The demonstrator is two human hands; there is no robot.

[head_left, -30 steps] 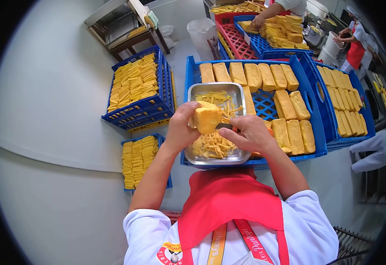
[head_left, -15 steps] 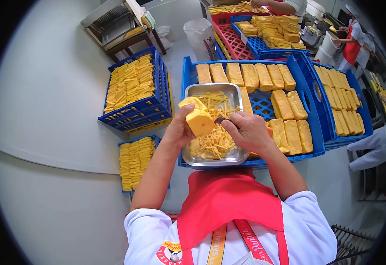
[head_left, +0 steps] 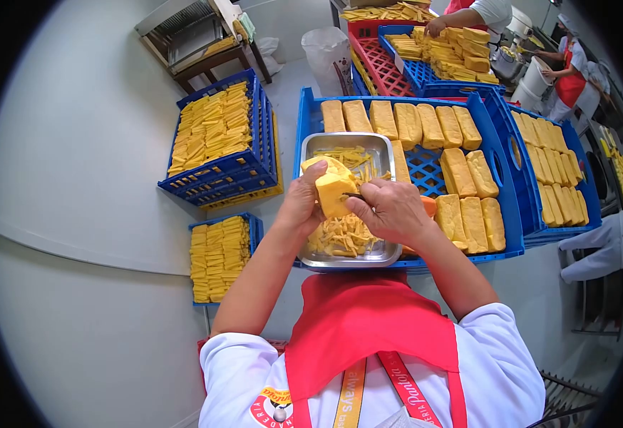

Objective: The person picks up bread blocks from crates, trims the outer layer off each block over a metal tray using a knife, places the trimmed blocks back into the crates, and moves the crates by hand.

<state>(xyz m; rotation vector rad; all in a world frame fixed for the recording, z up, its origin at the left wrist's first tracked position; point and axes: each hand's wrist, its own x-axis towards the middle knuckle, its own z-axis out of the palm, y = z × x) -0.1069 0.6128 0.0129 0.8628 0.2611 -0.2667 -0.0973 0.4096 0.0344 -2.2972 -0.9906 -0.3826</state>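
My left hand point(head_left: 301, 200) grips a yellow loaf point(head_left: 334, 192) above a metal tray point(head_left: 354, 262). Wrapped round a knife is my right hand point(head_left: 391, 208); the dark blade point(head_left: 355, 195) touches the loaf's right side, and part of it is hidden. An orange piece point(head_left: 429, 206), perhaps the knife's handle, shows beside the right hand. Thin yellow trimmings point(head_left: 346, 234) lie in the metal tray under the loaf. The tray rests on a blue crate point(head_left: 498, 165) that holds rows of browned loaves point(head_left: 457, 171).
Blue crates of yellow slices point(head_left: 212, 128) stand at the left. Another blue crate of loaves point(head_left: 555, 167) is at the right. Beyond are a red crate point(head_left: 383, 65), a clear bin point(head_left: 328, 60) and co-workers, one co-worker's hand point(head_left: 436, 27) over slices.
The loaf has turned and tilted in my left hand. My right hand and the blade have shifted against its side. The far co-worker's hand has moved over the slices.
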